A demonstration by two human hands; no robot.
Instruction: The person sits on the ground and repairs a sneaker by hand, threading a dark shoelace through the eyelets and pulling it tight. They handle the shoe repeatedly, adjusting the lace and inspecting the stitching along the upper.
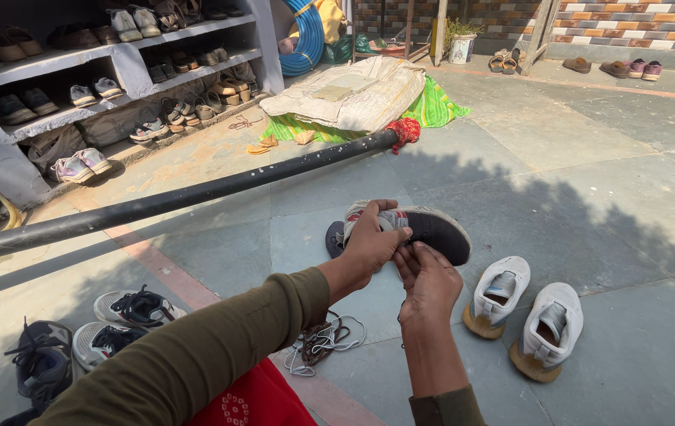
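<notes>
My left hand [371, 241] grips a grey sneaker [424, 227] with a dark sole, held on its side above the stone floor. My right hand [427, 281] is just below it, its fingertips pinching at the shoe's upper near the opening. A dark insole [335, 238] lies on the floor behind the left hand. A tangle of loose shoelaces [323, 341] rests on the floor under my left forearm. A pair of white sneakers [525, 312] without laces stands to the right of my hands.
A long black pipe [195, 193] runs across the floor, with a red cloth [404, 130] on its far end. Dark and grey sneakers [85, 339] sit at the lower left. Shoe shelves [116, 63] line the back left. A covered bundle [353, 95] lies beyond the pipe.
</notes>
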